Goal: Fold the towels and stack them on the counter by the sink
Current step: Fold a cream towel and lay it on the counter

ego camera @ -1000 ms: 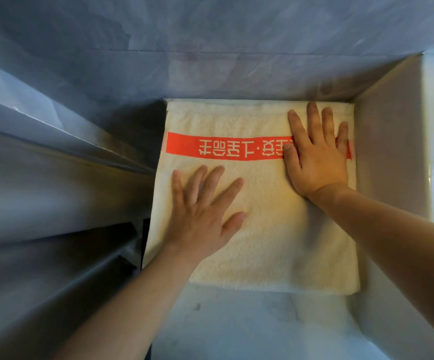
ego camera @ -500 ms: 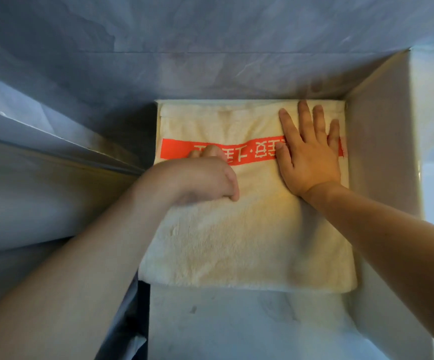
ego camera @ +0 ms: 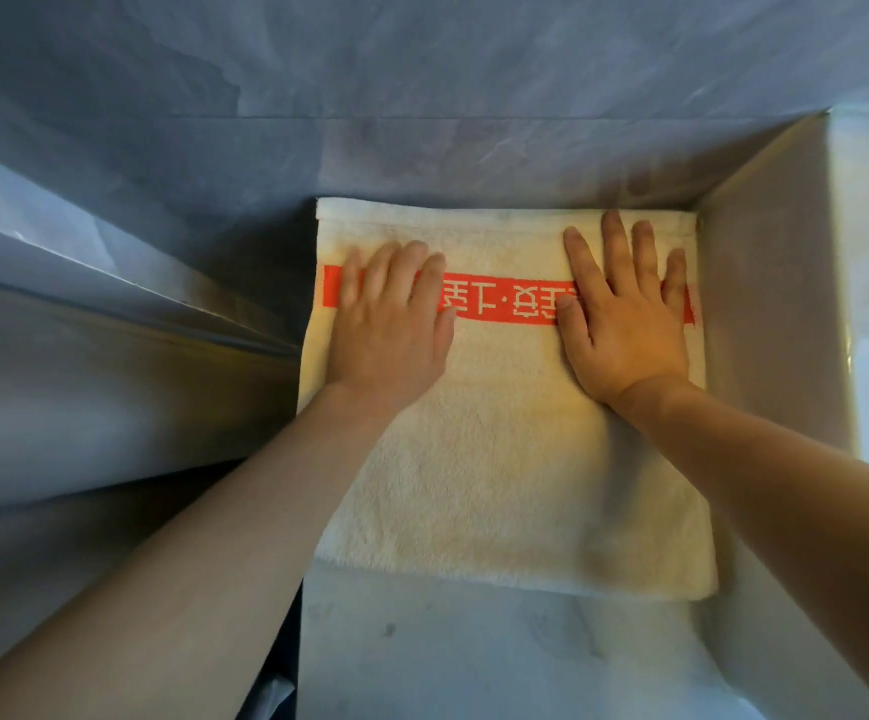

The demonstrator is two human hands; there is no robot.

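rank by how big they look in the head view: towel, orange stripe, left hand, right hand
1. towel
2. orange stripe
3. left hand and right hand: alike, so unranked; the stripe is partly hidden under both.

A folded towel lies flat on the table, its far edge against the back wall and its right edge against a side wall. Both hands rest flat on its far half, the left hand near the left edge, the right hand near the right edge, well apart.
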